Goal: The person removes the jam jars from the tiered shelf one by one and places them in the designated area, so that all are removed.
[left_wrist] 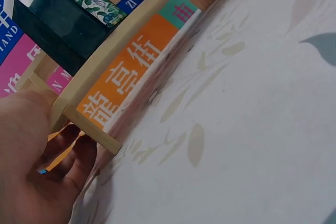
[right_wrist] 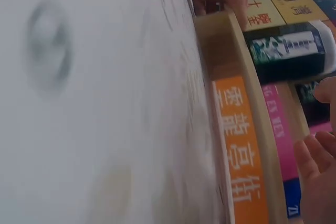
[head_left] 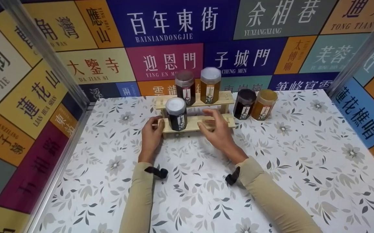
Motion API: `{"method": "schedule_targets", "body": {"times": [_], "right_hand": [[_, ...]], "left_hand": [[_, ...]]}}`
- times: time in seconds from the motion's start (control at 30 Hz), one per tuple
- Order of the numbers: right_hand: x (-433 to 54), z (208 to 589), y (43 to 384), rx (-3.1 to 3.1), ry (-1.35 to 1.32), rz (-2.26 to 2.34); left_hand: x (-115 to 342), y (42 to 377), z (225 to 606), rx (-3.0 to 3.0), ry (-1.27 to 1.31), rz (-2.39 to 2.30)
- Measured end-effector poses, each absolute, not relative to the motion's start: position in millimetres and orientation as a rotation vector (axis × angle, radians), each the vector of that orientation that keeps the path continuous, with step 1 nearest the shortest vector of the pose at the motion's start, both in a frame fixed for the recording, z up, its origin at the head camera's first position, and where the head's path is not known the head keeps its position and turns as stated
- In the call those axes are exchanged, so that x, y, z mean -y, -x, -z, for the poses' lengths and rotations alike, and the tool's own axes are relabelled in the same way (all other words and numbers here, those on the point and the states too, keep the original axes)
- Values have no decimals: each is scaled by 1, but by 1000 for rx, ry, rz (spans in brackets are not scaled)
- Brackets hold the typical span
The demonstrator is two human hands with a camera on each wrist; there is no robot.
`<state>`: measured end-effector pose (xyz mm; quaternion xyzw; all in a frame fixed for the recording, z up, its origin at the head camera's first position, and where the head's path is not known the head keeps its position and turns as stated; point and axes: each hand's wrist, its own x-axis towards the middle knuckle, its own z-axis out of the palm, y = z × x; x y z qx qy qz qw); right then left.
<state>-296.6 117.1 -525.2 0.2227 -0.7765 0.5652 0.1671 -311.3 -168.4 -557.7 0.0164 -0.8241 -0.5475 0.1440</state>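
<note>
A two-tier wooden rack [head_left: 193,123] stands near the back of the table. My left hand [head_left: 151,136] grips its left end; in the left wrist view the thumb lies at the shelf's end and the fingers curl beside the rack leg [left_wrist: 94,129]. On the left of the lower tier stands a dark jar [head_left: 177,119] with a white lid. My right hand [head_left: 220,132], fingers loosely bent and holding nothing, hovers by the lower tier, right of that jar. Two more jars occupy the upper tier: a dark red one [head_left: 186,90] and an amber one [head_left: 210,89] with a whitish lid.
Right of the rack, a dark jar [head_left: 244,105] and an amber jar [head_left: 264,106] stand side by side on the table. A leaf-patterned cloth [head_left: 180,200] covers the tabletop. Colourful sign panels [head_left: 170,38] rise close behind the rack and along both sides.
</note>
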Motion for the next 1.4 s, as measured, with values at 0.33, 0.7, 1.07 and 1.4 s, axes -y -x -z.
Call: {"method": "schedule_targets", "body": {"times": [0.33,0.7,1.07,1.4], "right_hand": [[-68,524,306,2439,-566,-1631],[-49,523,304,2485,-485,-1380],[-82,512,291,2585,-517,-1485],[-142,508,290,2507,-468,-1643]], "left_hand": [[161,311,553,2321,-97,1676],[159,312,554,2319,-100,1668],[162,313,554,2310,-129,1694],[166,313,556,2333,-124,1633]]}}
